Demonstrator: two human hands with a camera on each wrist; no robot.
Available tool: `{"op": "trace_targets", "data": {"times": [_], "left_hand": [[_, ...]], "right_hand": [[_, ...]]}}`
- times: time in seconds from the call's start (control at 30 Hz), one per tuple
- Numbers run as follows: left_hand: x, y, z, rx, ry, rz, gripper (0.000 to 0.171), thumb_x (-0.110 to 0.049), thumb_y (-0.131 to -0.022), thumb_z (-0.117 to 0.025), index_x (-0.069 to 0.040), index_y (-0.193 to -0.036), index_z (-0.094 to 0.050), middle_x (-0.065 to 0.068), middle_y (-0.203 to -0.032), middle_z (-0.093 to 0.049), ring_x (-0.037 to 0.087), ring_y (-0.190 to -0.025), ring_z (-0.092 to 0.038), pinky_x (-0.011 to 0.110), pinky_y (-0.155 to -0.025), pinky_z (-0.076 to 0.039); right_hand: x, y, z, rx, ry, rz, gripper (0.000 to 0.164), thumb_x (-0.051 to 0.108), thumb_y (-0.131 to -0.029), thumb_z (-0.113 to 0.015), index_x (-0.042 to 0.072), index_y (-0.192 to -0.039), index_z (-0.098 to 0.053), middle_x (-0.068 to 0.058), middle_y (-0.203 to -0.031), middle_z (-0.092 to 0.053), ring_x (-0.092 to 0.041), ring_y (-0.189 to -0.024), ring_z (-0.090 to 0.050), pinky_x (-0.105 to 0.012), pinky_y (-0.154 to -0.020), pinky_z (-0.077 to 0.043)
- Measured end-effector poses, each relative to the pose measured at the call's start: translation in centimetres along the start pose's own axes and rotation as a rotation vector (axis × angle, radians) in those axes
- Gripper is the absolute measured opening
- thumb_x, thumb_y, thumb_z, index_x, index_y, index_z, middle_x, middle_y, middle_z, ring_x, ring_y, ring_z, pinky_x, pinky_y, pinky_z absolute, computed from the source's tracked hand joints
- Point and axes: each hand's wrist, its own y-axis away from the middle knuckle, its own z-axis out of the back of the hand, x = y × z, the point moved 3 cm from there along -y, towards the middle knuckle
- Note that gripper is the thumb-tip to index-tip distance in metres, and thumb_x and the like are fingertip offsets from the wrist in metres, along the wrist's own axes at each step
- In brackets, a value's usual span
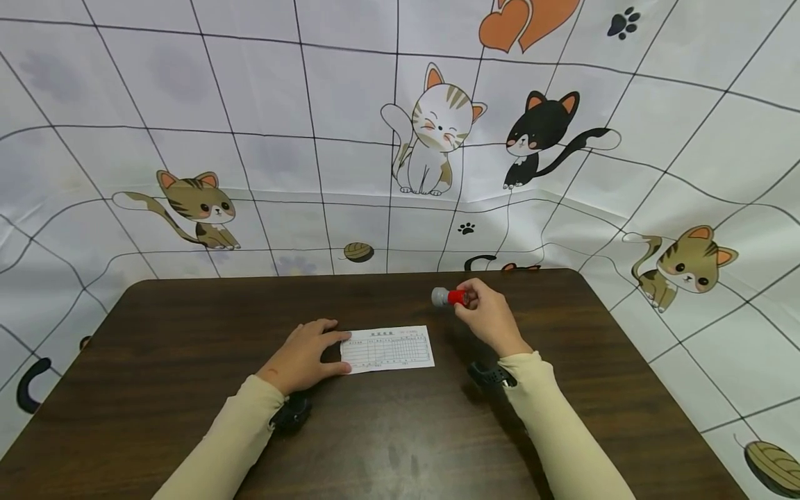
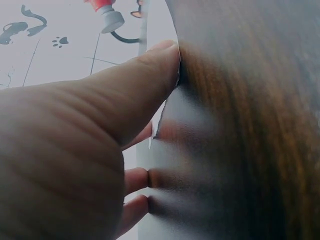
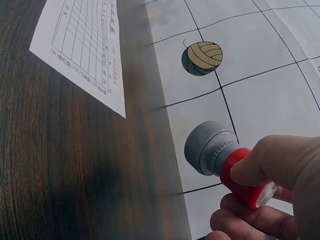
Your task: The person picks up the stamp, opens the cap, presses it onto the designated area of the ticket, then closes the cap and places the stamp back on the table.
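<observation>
A red-and-grey cylinder point(image 1: 448, 297) is raised beyond the right end of the printed slip point(image 1: 387, 349), long axis roughly matching the slip's, grey end leftward, pinched in the grip of the right hand point(image 1: 490, 316). The left hand point(image 1: 306, 355), fingers spread, touches the slip's left end.

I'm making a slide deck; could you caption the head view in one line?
Left hand touching a printed slip; right hand holding a red-and-gray object above a brown table.

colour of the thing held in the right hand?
Grey wide end, red grip; right wrist view shows best.
</observation>
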Motion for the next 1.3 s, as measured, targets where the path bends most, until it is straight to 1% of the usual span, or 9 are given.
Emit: {"op": "trace_targets", "data": {"times": [0.2, 0.6, 0.77, 0.9, 1.0, 1.1, 1.23, 1.3], "left_hand": [[0.0, 0.0, 0.1, 0.006, -0.001, 0.003, 0.069, -0.046, -0.091, -0.079, -0.014, -0.148, -0.058, 0.022, -0.156, -0.045, 0.043, -0.145, -0.041, 0.067, -0.12, -0.021], [-0.1, 0.2, 0.0, 0.001, -0.008, 0.004, 0.069, -0.046, -0.091, -0.078, -0.015, -0.149, -0.058, 0.021, -0.156, -0.045, 0.042, -0.145, -0.041, 0.067, -0.12, -0.02], [-0.1, 0.1, 0.2, 0.005, -0.008, 0.007, 0.068, -0.046, -0.092, -0.077, -0.015, -0.149, -0.057, 0.021, -0.156, -0.045, 0.042, -0.145, -0.041, 0.067, -0.12, -0.02], [-0.2, 0.0, 0.3, 0.024, -0.003, 0.006, 0.074, -0.049, -0.091, -0.077, -0.017, -0.153, -0.053, 0.022, -0.157, -0.044, 0.042, -0.146, -0.04, 0.067, -0.12, -0.019], [-0.2, -0.1, 0.6, 0.021, 0.012, 0.002, 0.079, -0.05, -0.091, -0.077, -0.017, -0.157, -0.048, 0.022, -0.157, -0.044, 0.042, -0.146, -0.041, 0.067, -0.12, -0.019], [-0.2, -0.1, 1.0, 0.013, 0.042, -0.009, 0.081, -0.05, -0.092, -0.075, -0.015, -0.158, -0.044, 0.021, -0.156, -0.045, 0.043, -0.145, -0.042, 0.066, -0.118, -0.027], [-0.3, 0.0, 1.5, -0.001, 0.086, -0.001, 0.081, -0.049, -0.095, -0.073, -0.014, -0.16, -0.04, 0.02, -0.157, -0.044, 0.043, -0.145, -0.041, 0.064, -0.113, -0.036], [-0.6, -0.2, 1.9, -0.023, 0.098, 0.006, 0.081, -0.047, -0.095, -0.074, -0.015, -0.161, -0.039, 0.019, -0.158, -0.043, 0.043, -0.145, -0.041, 0.064, -0.113, -0.037]], "right_hand": [[0.0, 0.0, -0.1, 0.005, -0.025, 0.007, 0.03, 0.008, -0.095, -0.072, 0.005, -0.124, -0.064, -0.013, -0.108, -0.07, -0.026, -0.093, -0.067, -0.043, -0.083, -0.057], [0.4, 0.0, -0.5, 0.038, -0.048, 0.011, 0.033, 0.007, -0.095, -0.074, 0.007, -0.126, -0.063, -0.013, -0.111, -0.069, -0.026, -0.096, -0.065, -0.041, -0.082, -0.055], [0.4, -0.3, -0.7, 0.048, -0.048, 0.01, 0.033, 0.007, -0.095, -0.074, 0.007, -0.126, -0.062, -0.013, -0.112, -0.068, -0.027, -0.098, -0.065, -0.042, -0.084, -0.056], [0.5, -0.3, -0.7, 0.049, -0.053, 0.018, 0.033, 0.007, -0.094, -0.075, 0.008, -0.125, -0.063, -0.013, -0.112, -0.068, -0.027, -0.097, -0.065, -0.043, -0.084, -0.055], [0.6, -0.4, -0.8, 0.049, -0.063, 0.031, 0.033, 0.007, -0.094, -0.075, 0.009, -0.125, -0.063, -0.012, -0.112, -0.068, -0.027, -0.097, -0.064, -0.042, -0.084, -0.054], [0.7, -0.4, -0.9, 0.054, -0.07, 0.043, 0.034, 0.007, -0.094, -0.076, 0.01, -0.125, -0.063, -0.012, -0.11, -0.068, -0.027, -0.095, -0.063, -0.041, -0.083, -0.054], [1.0, -0.2, -1.1, 0.057, -0.089, 0.07, 0.034, 0.005, -0.093, -0.076, 0.009, -0.124, -0.063, -0.012, -0.11, -0.069, -0.026, -0.095, -0.064, -0.042, -0.084, -0.054], [1.2, -0.1, -1.1, 0.059, -0.101, 0.087, 0.034, 0.004, -0.093, -0.076, 0.008, -0.124, -0.063, -0.013, -0.111, -0.069, -0.027, -0.095, -0.064, -0.044, -0.085, -0.055]]}}
